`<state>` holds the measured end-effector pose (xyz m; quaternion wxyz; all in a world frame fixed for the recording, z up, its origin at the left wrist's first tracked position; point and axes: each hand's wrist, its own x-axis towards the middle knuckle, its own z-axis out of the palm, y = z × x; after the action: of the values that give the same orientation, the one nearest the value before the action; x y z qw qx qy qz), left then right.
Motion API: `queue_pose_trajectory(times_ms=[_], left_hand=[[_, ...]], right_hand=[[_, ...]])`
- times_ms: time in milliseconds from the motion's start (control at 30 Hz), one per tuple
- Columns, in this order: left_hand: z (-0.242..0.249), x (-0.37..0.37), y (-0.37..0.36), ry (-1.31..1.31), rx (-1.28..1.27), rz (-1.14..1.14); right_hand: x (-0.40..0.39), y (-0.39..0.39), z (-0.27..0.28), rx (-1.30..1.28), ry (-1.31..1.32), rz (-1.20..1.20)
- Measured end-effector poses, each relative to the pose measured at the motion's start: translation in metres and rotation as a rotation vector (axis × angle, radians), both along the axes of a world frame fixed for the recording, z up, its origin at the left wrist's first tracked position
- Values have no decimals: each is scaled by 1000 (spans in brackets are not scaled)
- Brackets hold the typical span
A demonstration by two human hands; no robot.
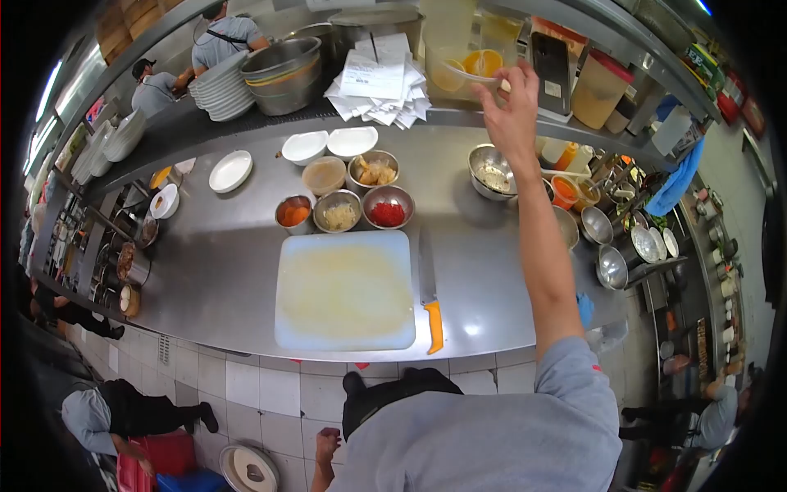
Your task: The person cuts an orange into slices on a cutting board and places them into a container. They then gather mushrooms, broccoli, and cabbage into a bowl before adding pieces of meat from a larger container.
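My right hand (510, 102) reaches up to the shelf, its thumb and fingers closed on the rim of a clear plastic container (466, 72) beside a black phone (551, 74). Low by my body hangs my left hand (328, 444), fingers curled; whether it holds anything is hidden. On the steel counter lies a stained white cutting board (344, 291), with an orange-handled knife (434, 326) at its right. Behind the board stand bowls of red pieces (387, 215), pale chopped pieces (338, 216) and orange pieces (293, 215).
A shelf (287, 123) crosses above the counter, carrying stacked plates (221, 88), metal bowls (283, 75) and spiked paper slips (381, 78). A metal bowl (492, 172) sits below my right forearm. Other people (106, 418) are around, one bending at the lower left.
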<state>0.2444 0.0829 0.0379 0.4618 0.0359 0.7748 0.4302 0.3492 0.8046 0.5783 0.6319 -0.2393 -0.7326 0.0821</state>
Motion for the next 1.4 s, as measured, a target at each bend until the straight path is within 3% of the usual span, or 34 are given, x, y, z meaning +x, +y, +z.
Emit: queue_pose_trajectory(times_ms=[100, 200, 367, 500, 600, 700, 867, 1000, 1200, 1300, 1400], left_hand=[[14, 2, 11, 88, 91, -108], [8, -10, 14, 56, 23, -117], [4, -50, 10, 69, -24, -260], [8, -80, 19, 47, -158, -196], [24, -96, 35, 81, -209, -218], [42, -102, 51, 117, -222, -236], [43, -101, 47, 123, -254, -246], [13, -83, 24, 66, -152, -250], [9, -66, 25, 55, -138, -236], [25, -67, 29, 18, -41, -153], [57, -80, 56, 56, 23, -170]], right_hand=[[36, -26, -12, 122, -11, -67], [80, -68, -38, 110, -69, -70], [130, -135, -121, -278, -101, 98], [147, -162, -228, -674, -215, 119], [157, -166, -302, -828, -271, 121], [175, -166, -345, -822, -531, 51], [175, -161, -264, -721, -714, -70], [142, -132, -244, -626, -897, 8], [96, -95, -307, -409, -1525, -104], [86, -89, -301, -474, -1499, 14], [89, -81, -321, -387, -1606, -39]])
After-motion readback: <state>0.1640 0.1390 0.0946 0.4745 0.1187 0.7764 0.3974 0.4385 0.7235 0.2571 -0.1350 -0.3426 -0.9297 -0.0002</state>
